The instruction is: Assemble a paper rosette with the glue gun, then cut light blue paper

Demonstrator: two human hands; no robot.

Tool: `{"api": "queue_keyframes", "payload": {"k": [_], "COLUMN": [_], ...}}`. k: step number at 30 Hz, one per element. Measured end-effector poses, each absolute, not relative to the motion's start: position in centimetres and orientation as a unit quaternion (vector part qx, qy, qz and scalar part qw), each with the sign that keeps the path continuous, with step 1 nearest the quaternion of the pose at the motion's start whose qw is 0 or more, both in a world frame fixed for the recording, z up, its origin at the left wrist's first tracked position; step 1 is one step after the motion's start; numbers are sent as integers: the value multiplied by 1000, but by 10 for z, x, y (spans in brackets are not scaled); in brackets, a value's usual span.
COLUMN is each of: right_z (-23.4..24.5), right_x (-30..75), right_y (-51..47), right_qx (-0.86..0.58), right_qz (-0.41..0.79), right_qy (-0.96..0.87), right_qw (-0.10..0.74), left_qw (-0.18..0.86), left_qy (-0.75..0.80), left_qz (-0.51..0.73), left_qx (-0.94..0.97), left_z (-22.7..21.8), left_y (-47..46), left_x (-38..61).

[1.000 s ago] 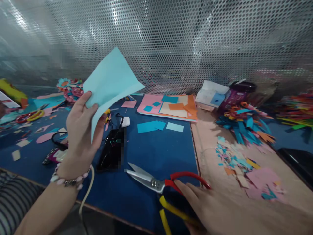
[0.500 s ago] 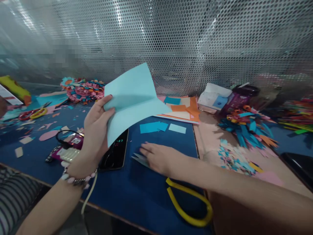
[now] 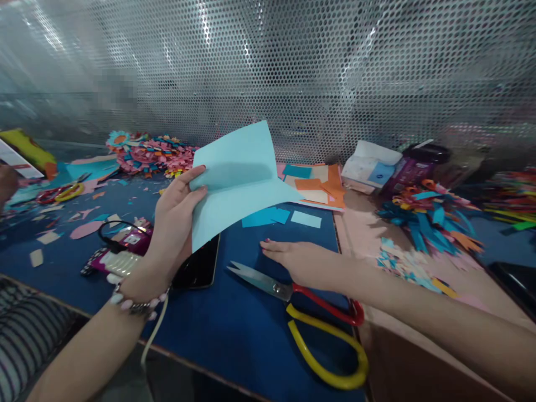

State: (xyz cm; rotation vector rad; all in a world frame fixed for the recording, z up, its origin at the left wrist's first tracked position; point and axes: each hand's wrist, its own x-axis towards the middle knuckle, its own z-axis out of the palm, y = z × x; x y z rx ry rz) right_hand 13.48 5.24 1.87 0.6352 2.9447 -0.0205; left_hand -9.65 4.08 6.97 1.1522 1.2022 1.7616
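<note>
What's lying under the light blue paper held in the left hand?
A black phone lies on the blue mat. The light blue paper, pinched by the left hand, hides the phone's far end.

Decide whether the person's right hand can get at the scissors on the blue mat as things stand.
Probably yes. The right hand lies open right beside the scissors, near their pivot, and nothing else covers blades or handles; the left hand holds the blue paper clear of them.
</note>
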Motion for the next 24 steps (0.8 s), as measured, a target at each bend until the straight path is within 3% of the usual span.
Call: {"api": "queue_keyframes", "payload": {"k": [10,16,24], "right_z": [11,21,4], "right_x": [250,277,208], "right_y": [25,7,34], "right_qx": [315,415,256], "right_qz": [-39,12,-28], "right_qy": [947,907,966], "right_qw": [44,-69,25], "left_qw": [346,357,331], "left_qy": [466,458,498], "left_qz": [663,632,559], "left_qx": [473,512,575], "left_z": [70,63,56], "left_y": [32,33,40], "left_x": [-87,-86,-86]}}
